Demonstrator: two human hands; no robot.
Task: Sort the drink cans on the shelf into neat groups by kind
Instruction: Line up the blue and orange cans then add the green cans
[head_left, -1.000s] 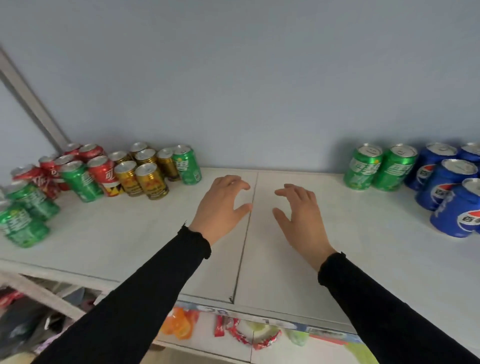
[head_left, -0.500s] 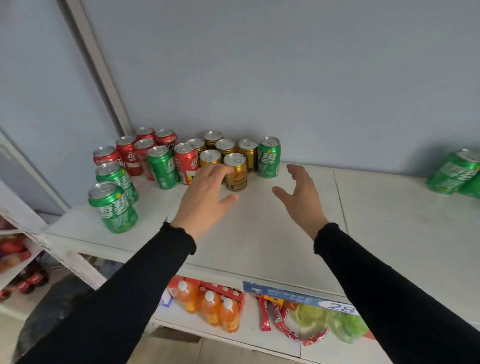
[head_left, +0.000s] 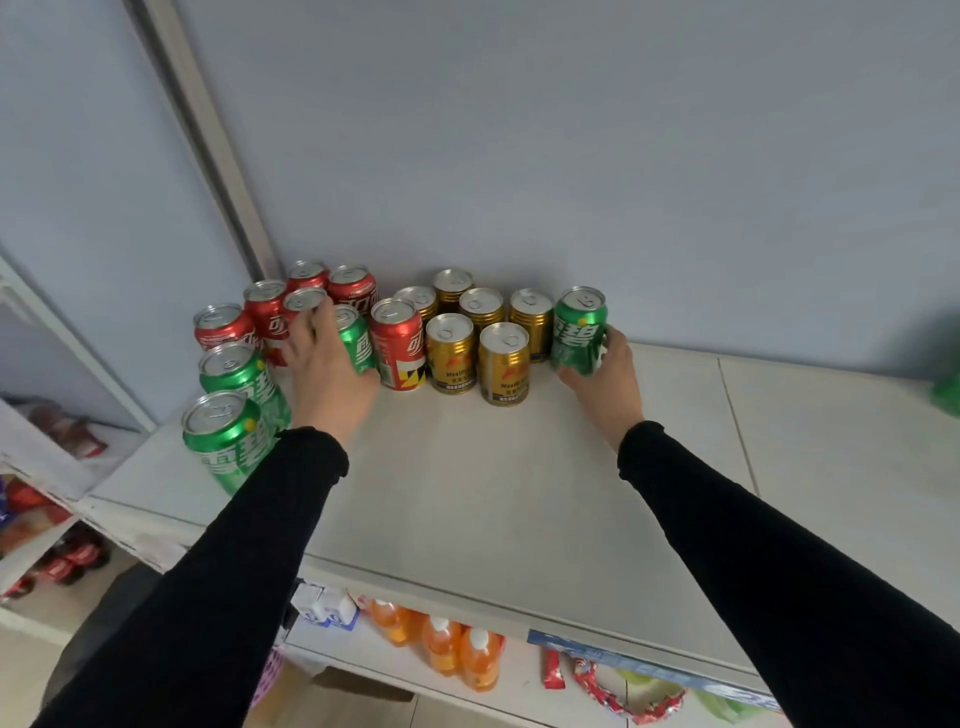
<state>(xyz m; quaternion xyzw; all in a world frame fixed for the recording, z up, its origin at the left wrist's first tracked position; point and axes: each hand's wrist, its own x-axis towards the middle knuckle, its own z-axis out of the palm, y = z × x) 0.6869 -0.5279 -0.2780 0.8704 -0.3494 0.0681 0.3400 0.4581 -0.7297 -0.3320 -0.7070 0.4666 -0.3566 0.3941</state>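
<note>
A mixed cluster of cans stands at the back left of the white shelf (head_left: 467, 493). Several red cola cans (head_left: 397, 340) are at the left, several gold cans (head_left: 503, 361) in the middle. My left hand (head_left: 324, 364) is wrapped around a green can (head_left: 356, 338) standing among the red ones. My right hand (head_left: 605, 376) grips another green can (head_left: 577, 330) at the right end of the gold group. Two more green cans (head_left: 223, 439) stand at the shelf's left front edge.
A grey wall rises right behind the cans, with a metal upright (head_left: 208, 140) at the left. A green blur (head_left: 948, 389) shows at the far right edge. Orange drink bottles (head_left: 457, 654) and snack packets sit on the lower shelf beneath.
The view has swung further left and closer. Both hands went forward from hovering open above the shelf and closed, each on a green can.
</note>
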